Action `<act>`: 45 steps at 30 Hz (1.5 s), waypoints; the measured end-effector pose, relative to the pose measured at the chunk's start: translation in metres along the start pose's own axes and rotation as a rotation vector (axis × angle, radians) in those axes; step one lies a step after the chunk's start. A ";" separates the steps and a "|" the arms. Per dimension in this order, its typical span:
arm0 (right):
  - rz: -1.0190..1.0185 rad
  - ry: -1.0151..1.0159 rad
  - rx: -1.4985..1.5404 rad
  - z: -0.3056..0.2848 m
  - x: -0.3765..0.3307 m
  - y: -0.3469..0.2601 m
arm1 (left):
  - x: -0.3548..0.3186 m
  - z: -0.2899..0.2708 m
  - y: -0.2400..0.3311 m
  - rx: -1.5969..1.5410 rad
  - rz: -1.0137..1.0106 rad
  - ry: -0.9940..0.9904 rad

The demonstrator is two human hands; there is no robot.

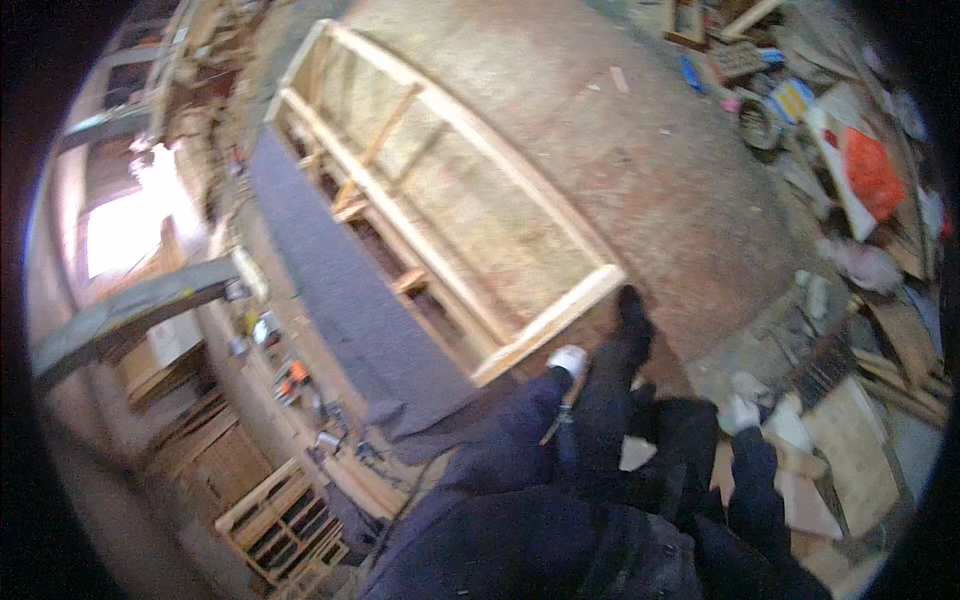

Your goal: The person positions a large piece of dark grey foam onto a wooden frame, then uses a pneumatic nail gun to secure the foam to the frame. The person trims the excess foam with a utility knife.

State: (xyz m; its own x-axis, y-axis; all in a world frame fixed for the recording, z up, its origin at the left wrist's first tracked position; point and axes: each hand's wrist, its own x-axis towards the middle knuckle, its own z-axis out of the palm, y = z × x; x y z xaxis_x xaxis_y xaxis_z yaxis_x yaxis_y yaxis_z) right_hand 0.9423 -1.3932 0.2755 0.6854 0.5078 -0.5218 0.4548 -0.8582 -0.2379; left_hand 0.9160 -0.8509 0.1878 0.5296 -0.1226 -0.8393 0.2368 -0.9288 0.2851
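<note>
A long wooden frame of pale slats lies on the floor, with dark grey fabric along its left side. My left hand wears a white glove and is just off the frame's near end. It looks closed; a thin brown stick-like piece shows below it, and blur hides what the fingers grip. My right hand, also white-gloved, is held out to the right beside scrap boards. Its fingers are too blurred to read.
Wood offcuts and mixed litter, with a red bag, pile up along the right. Orange-and-black tools lie on the left. A slatted wooden piece stands lower left. My dark shoe is close to the frame's corner.
</note>
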 end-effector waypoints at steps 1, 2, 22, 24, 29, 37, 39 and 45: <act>0.103 -0.066 0.033 -0.024 0.043 0.010 | 0.023 -0.011 -0.010 -0.121 0.085 0.150; 0.193 -0.103 0.046 -0.050 0.086 0.018 | 0.042 -0.017 -0.020 -0.064 0.053 0.210; 0.092 -0.183 0.041 -0.250 0.836 0.230 | 0.357 -0.258 -0.045 -1.205 -0.993 0.543; -0.106 -0.363 -0.371 -0.243 0.908 0.262 | 0.375 -0.259 -0.027 -0.969 -1.215 0.646; 0.594 -0.203 0.141 -0.241 1.017 0.294 | 0.378 -0.277 -0.013 -1.112 -1.279 0.653; 0.726 -0.080 0.007 -0.198 1.091 0.306 | 0.398 -0.282 -0.003 -0.976 -1.375 0.551; 0.690 -0.103 0.026 -0.193 1.094 0.311 | 0.398 -0.277 -0.003 -0.966 -1.370 0.602; 0.515 -0.196 -0.154 -0.210 1.067 0.294 | 0.399 -0.269 -0.006 -0.861 -1.338 0.531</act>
State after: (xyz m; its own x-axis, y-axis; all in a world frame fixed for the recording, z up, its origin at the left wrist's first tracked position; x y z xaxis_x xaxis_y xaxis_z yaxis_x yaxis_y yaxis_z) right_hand 1.9268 -1.0878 -0.1791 0.7287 -0.0093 -0.6847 0.1774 -0.9632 0.2019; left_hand 1.3455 -0.8002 -0.0245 -0.2447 0.8326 -0.4970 0.9693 0.1969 -0.1474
